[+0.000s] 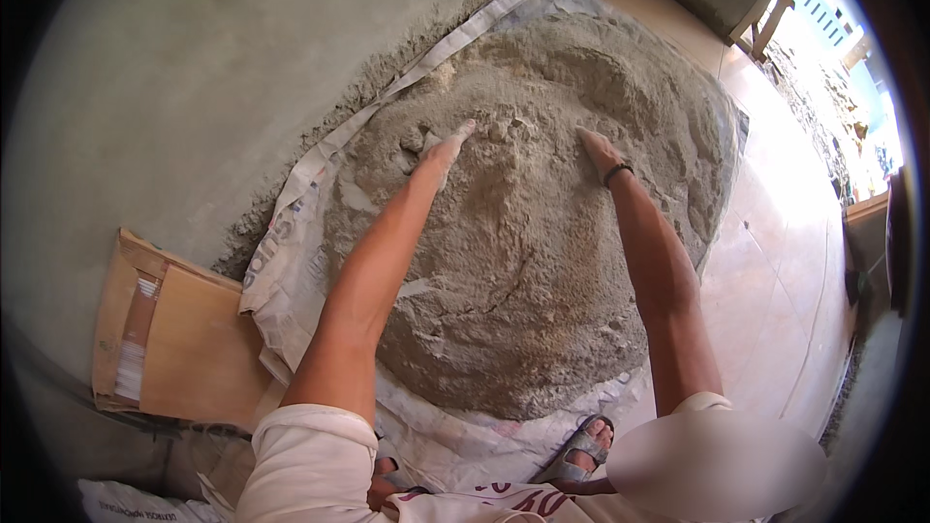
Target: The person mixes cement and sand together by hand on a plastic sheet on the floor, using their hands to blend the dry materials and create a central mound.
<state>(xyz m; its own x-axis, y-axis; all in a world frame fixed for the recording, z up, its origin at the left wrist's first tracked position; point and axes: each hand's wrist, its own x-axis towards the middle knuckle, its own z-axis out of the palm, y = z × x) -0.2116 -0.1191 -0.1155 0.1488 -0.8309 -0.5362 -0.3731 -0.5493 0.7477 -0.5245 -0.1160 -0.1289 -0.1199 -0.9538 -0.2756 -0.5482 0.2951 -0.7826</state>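
Observation:
A broad heap of grey, damp-looking cement or mortar mix point(508, 232) lies on a spread sheet of woven plastic sacking point(290, 283). Both arms reach out over it. My left hand point(449, 145) touches the heap left of its middle, fingers extended and dusted with the mix, beside some small lumps. On the right, my right hand point(597, 147) rests at the heap with its fingertips partly sunk in or hidden by the mix; a dark bracelet circles that wrist. Crumbly lumps point(508, 127) sit between the two hands. Neither hand shows a tool in it.
A plastered wall point(182, 87) runs along the left. Near it lies a flat cardboard box point(200, 341). Tiled floor point(770, 290) extends on the right towards a bright opening. My sandalled foot point(581, 450) stands at the sheet's near edge. A printed white sack point(138, 505) lies bottom left.

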